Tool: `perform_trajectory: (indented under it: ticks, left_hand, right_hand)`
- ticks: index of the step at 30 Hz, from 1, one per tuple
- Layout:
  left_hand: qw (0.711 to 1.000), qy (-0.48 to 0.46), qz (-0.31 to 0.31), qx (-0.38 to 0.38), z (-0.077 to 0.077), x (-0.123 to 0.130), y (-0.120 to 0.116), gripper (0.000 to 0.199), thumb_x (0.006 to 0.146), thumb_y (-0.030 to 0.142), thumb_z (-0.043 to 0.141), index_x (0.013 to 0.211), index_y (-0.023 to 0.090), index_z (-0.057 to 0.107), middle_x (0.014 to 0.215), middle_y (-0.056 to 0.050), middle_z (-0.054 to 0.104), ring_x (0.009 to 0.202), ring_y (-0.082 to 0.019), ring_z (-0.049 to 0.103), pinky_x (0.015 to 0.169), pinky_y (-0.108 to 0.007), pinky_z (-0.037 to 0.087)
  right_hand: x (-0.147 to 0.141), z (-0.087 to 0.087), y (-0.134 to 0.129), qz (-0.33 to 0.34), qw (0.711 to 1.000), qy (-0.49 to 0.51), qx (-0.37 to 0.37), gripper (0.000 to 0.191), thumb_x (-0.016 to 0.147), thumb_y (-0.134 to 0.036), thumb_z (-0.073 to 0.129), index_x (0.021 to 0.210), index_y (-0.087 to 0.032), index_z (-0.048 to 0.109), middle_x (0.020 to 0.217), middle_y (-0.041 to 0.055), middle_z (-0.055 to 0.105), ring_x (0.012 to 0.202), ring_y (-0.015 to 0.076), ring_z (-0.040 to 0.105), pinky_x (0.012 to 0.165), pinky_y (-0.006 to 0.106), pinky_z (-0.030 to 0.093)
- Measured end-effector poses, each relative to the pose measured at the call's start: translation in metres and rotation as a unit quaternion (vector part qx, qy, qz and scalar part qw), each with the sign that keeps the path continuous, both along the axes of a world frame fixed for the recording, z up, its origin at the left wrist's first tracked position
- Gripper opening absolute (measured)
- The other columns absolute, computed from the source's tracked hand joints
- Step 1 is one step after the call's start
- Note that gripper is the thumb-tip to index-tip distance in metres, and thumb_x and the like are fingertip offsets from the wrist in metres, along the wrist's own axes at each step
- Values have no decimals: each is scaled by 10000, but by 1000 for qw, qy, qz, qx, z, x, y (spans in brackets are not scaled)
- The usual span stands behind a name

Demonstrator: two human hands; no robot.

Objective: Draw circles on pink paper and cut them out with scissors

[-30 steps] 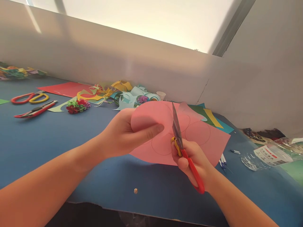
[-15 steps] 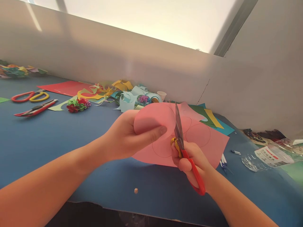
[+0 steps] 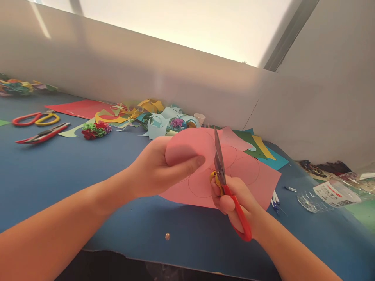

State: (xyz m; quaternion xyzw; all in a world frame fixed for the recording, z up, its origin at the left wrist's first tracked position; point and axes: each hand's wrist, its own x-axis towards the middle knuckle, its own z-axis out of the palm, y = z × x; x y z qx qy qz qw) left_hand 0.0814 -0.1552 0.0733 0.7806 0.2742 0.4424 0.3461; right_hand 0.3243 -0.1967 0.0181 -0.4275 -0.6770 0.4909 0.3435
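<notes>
My left hand [image 3: 159, 168] pinches the curled left part of a pink paper sheet [image 3: 263, 183], thumb on top. Several circles are drawn on the sheet in thin line. My right hand [image 3: 237, 199] grips scissors [image 3: 241, 218] with one red and one yellow handle. Their blades point up and away, along the right side of the curled pink part, and look nearly closed. The sheet's right part extends behind and beyond my right hand, above the blue table [image 3: 131, 230].
Red-and-yellow scissors [image 3: 47, 119] and red-handled pliers [image 3: 43, 134] lie left, near a paper flower cluster [image 3: 95, 130]. Paper scraps [image 3: 161, 119] and a paper cup [image 3: 200, 118] stand along the wall. Pens [image 3: 274, 203] and a clear plastic bottle [image 3: 331, 195] are right.
The scissors and my right hand have shifted very slightly left with the pink sheet. My left hand keeps its hold almost unmoved, and the view has moved a little.
</notes>
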Motion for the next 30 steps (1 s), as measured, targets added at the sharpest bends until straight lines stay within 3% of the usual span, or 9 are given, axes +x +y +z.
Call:
perform_trajectory:
  ticks: [9, 17, 21, 30]
  left_hand:
    - [999, -17, -33, 20, 1, -3, 1, 484, 989, 214, 647, 627, 212, 325, 625, 45, 270, 582, -103, 269, 458, -266, 239]
    - [1000, 26, -15, 7, 1, -11, 5, 448, 1000, 366, 652, 641, 213, 430, 641, 23, 382, 611, -125, 370, 493, -261, 322]
    - [999, 45, -2, 16, 2, -15, 7, 414, 983, 368, 668, 650, 210, 480, 668, 1, 471, 646, -144, 442, 535, -270, 382]
    - [997, 65, -6, 35, 10, -18, 7, 386, 960, 341, 681, 630, 207, 532, 631, 9, 447, 617, -134, 402, 512, -259, 354]
  right_hand:
    - [-2, 1, -1, -1, 999, 0, 46, 572, 899, -712, 739, 763, -258, 417, 723, -52, 302, 607, 135, 252, 484, 287, 254]
    - [-2, 0, 1, 6, 997, -3, 74, 721, 838, -940, 627, 751, -257, 411, 706, -53, 309, 588, 128, 262, 465, 283, 270]
    - [-5, 3, 2, 6, 996, -2, 94, 720, 866, -927, 607, 717, -258, 389, 681, -58, 292, 562, 118, 262, 451, 276, 264]
    - [-2, 2, 4, -15, 997, -5, 78, 781, 769, -992, 632, 693, -259, 372, 647, -58, 289, 551, 114, 258, 431, 273, 262]
